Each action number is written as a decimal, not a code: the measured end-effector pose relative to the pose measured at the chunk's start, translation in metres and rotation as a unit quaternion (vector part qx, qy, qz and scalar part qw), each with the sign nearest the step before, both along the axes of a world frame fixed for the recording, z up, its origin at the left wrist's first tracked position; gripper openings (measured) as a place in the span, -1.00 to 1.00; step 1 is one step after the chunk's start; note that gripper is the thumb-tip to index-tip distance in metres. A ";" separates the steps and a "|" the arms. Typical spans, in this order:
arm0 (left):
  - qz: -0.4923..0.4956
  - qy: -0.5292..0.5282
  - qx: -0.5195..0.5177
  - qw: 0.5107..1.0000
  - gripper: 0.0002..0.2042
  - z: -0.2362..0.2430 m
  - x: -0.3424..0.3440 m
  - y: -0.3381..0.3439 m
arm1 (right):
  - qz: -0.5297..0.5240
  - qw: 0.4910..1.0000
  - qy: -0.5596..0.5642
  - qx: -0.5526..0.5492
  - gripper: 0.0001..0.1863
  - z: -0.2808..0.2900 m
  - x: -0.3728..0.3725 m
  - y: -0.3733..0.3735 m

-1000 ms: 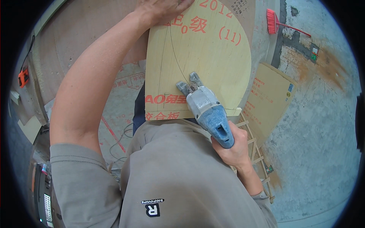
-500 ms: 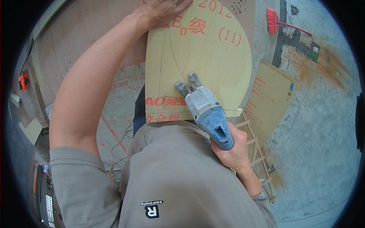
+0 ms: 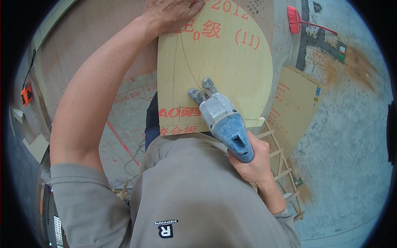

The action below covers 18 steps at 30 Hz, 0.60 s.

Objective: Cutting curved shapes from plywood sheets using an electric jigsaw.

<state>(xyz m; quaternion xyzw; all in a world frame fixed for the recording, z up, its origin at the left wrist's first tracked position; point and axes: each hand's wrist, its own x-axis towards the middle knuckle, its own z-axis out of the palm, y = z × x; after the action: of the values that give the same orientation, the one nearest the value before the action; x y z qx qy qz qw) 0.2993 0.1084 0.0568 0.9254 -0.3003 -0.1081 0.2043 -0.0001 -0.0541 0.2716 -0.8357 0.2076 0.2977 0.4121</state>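
Note:
A pale plywood board (image 3: 231, 62) with red print and a curved right edge lies in front of my body. Thin pencil lines, one of them curved, run down its left half. My right hand (image 3: 253, 159) is wrapped round the rear of a blue and grey jigsaw (image 3: 225, 118). The saw's forked metal foot rests on the board at the lower end of the curved line; its blade is hidden. At the far left edge of the board, my left hand (image 3: 171, 14) presses with fingers curled, partly cut off by the view's top edge.
Beneath the board is a larger brown wooden panel (image 3: 91, 33). On the right, another board (image 3: 293, 107) lies on the concrete floor beside a wooden lattice frame (image 3: 285, 171). A red broom (image 3: 294, 20) lies far right. An orange tape measure (image 3: 26, 95) is at left.
The whole view has shifted slightly. My hands, the jigsaw and the board keep nearly the same positions relative to each other.

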 end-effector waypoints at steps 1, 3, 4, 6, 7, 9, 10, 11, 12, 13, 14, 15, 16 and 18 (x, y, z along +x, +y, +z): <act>0.008 -0.079 -0.182 0.980 -0.53 -0.056 0.009 0.019 | 0.015 1.000 -0.005 0.012 -0.79 0.000 0.004 0.005; -0.003 -0.146 -0.376 0.915 -0.53 -0.066 0.008 0.011 | 0.010 1.000 -0.015 0.007 -0.79 -0.001 0.003 0.005; -0.006 -0.077 -0.220 0.972 -0.54 -0.016 -0.001 -0.007 | -0.008 1.000 -0.012 -0.007 -0.79 -0.001 -0.001 0.001; 0.010 -0.018 -0.037 0.999 -0.54 0.020 -0.006 -0.001 | -0.009 1.000 -0.006 0.000 -0.78 -0.002 -0.001 0.001; 0.010 -0.020 -0.027 0.999 -0.55 0.022 -0.006 0.003 | -0.003 1.000 -0.007 0.002 -0.78 -0.002 0.000 0.001; 0.012 -0.022 -0.017 1.000 -0.55 0.022 -0.007 0.007 | 0.000 1.000 -0.009 0.009 -0.77 -0.002 0.000 0.003; 0.019 -0.025 -0.017 0.999 -0.55 0.021 -0.009 0.008 | 0.002 1.000 -0.009 0.009 -0.77 -0.002 0.000 0.003; 0.027 -0.027 -0.018 0.999 -0.56 0.020 -0.011 0.009 | 0.011 1.000 -0.007 0.004 -0.77 -0.003 0.000 0.001; 0.027 -0.028 -0.017 0.999 -0.56 0.017 -0.012 0.010 | 0.017 1.000 -0.007 0.000 -0.77 -0.005 0.001 0.002; 0.036 -0.033 -0.013 0.999 -0.55 0.013 -0.015 0.012 | 0.017 1.000 -0.008 0.001 -0.77 -0.007 0.003 0.000; 0.044 -0.038 -0.010 0.998 -0.55 0.010 -0.016 0.014 | 0.022 1.000 -0.007 0.001 -0.78 -0.009 0.003 -0.002; 0.041 -0.037 -0.010 0.998 -0.55 0.015 -0.016 0.014 | 0.025 1.000 -0.003 -0.001 -0.78 -0.009 0.003 -0.004; 0.041 -0.024 0.010 0.999 -0.55 0.022 -0.015 0.013 | 0.022 1.000 -0.002 -0.001 -0.78 -0.010 0.003 -0.004; 0.045 -0.009 0.034 0.998 -0.55 0.025 -0.013 0.015 | 0.046 0.999 0.008 -0.010 -0.79 -0.007 0.005 -0.006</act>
<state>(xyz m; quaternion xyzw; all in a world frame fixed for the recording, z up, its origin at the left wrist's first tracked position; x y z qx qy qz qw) 0.2864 0.1236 0.0815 0.9452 -0.2566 -0.1011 0.1745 0.0051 -0.0603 0.2641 -0.8461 0.1747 0.3210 0.3881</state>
